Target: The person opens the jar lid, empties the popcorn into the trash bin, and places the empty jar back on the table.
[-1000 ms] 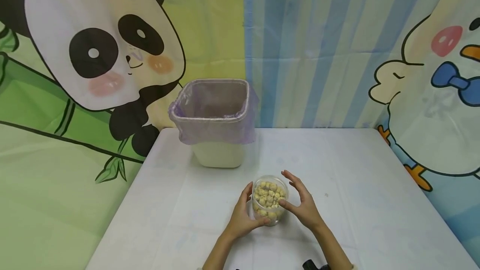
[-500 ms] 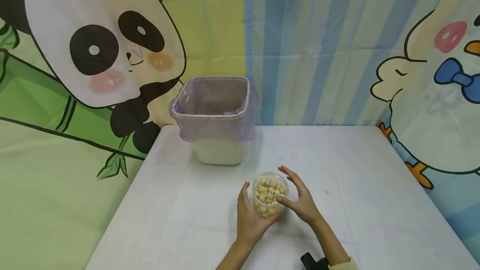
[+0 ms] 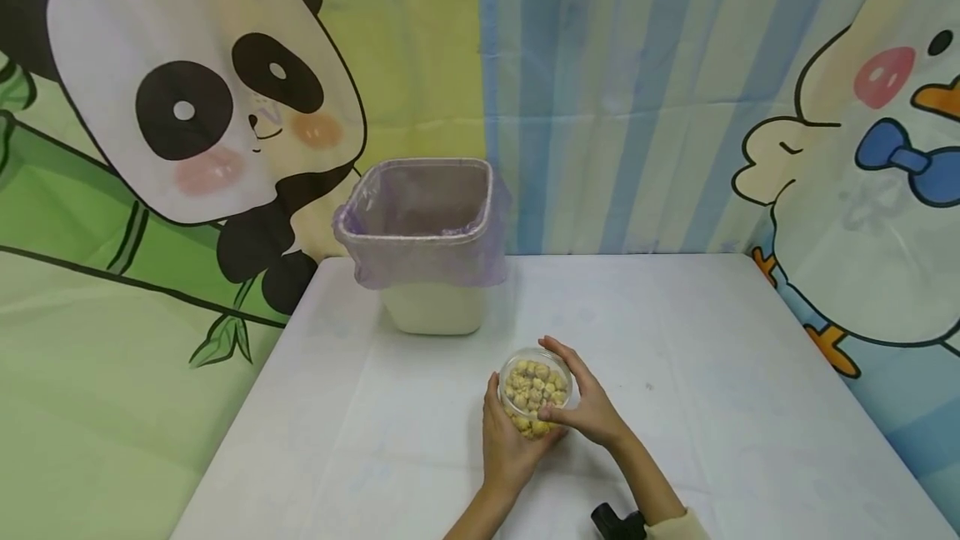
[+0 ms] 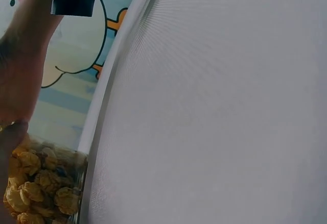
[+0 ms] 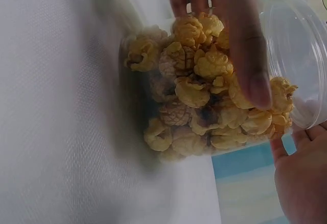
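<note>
A clear jar of popcorn (image 3: 536, 386) sits at the front middle of the white table in the head view. My left hand (image 3: 507, 448) grips its lower body, the thumb across the near side. Around the jar's top, my right hand (image 3: 588, 407) holds the clear rim between thumb and fingers. In the right wrist view, the popcorn (image 5: 194, 86) fills the body below the clear top (image 5: 299, 55); whether a lid covers it, I cannot tell. The left wrist view catches only part of the jar (image 4: 43, 188), with my right hand (image 4: 20, 86) beside it.
A pale bin (image 3: 435, 307) lined with a purple bag (image 3: 427, 261) stands on the table (image 3: 675, 373) at the back left. A printed cloth (image 3: 600, 90) hangs behind the table. A black device (image 3: 618, 521) is worn at my right wrist.
My left hand has shifted round the jar, its thumb moving lower and to the right. My right fingers and thumb have closed in on the rim. The bin has stayed in place.
</note>
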`<move>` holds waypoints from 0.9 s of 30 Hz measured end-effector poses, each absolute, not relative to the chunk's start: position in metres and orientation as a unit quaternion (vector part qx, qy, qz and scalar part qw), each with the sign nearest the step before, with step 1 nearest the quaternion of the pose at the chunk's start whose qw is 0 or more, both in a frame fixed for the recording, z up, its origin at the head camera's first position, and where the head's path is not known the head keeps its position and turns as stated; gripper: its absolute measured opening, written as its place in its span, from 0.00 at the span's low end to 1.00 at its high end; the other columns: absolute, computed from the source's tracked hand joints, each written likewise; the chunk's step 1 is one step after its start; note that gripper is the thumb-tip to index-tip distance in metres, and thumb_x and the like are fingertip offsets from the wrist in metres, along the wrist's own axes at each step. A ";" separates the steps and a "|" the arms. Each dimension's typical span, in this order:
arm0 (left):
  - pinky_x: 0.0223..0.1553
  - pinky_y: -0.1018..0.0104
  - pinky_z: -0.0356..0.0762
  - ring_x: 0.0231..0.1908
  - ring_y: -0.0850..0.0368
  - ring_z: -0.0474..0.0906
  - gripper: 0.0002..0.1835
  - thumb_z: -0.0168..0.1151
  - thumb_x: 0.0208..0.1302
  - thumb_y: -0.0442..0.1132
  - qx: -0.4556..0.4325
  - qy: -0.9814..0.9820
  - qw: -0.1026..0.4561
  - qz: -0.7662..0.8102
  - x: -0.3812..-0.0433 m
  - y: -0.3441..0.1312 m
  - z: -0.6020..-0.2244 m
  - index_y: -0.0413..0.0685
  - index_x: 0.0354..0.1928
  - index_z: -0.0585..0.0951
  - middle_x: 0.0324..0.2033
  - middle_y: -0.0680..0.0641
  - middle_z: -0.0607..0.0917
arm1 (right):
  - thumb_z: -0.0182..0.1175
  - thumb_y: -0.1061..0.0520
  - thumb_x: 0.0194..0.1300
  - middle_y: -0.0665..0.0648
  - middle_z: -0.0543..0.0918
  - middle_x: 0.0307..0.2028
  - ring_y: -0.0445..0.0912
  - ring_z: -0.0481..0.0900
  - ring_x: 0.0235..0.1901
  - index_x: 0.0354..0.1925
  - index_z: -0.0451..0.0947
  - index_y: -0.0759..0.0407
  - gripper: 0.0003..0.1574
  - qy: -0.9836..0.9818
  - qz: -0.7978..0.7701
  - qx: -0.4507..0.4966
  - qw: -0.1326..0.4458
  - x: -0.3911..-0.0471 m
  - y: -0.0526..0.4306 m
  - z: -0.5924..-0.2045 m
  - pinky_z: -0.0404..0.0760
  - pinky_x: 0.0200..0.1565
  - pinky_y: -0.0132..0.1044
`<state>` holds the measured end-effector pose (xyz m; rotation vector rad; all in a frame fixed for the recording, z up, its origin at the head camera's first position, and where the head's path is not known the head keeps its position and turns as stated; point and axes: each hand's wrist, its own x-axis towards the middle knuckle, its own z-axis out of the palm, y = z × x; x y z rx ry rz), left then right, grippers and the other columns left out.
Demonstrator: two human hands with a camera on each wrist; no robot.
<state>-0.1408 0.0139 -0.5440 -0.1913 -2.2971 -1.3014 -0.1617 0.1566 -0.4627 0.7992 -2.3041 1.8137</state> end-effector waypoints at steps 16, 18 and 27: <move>0.52 0.49 0.70 0.57 0.46 0.67 0.57 0.72 0.39 0.60 -0.092 -0.827 0.268 -0.486 -0.144 0.017 -0.550 0.38 0.66 0.53 0.57 0.41 0.67 | 0.72 0.67 0.40 0.69 0.59 0.64 0.68 0.54 0.62 0.68 0.53 0.61 0.59 -0.742 0.623 0.247 0.009 -0.168 0.155 -0.469 0.55 0.55 0.68; 0.52 0.49 0.69 0.57 0.46 0.68 0.57 0.72 0.39 0.60 -0.091 -0.827 0.265 -0.487 -0.144 0.017 -0.549 0.38 0.66 0.54 0.57 0.41 0.68 | 0.72 0.67 0.40 0.69 0.59 0.64 0.68 0.54 0.62 0.67 0.53 0.61 0.59 -0.742 0.624 0.246 0.009 -0.167 0.155 -0.468 0.55 0.55 0.68; 0.50 0.54 0.72 0.53 0.50 0.70 0.57 0.72 0.36 0.62 -0.108 -0.834 0.290 -0.457 -0.150 0.015 -0.541 0.39 0.64 0.58 0.54 0.43 0.71 | 0.72 0.65 0.40 0.71 0.60 0.63 0.66 0.53 0.63 0.67 0.53 0.66 0.59 -0.753 0.613 0.237 0.027 -0.164 0.158 -0.461 0.51 0.55 0.69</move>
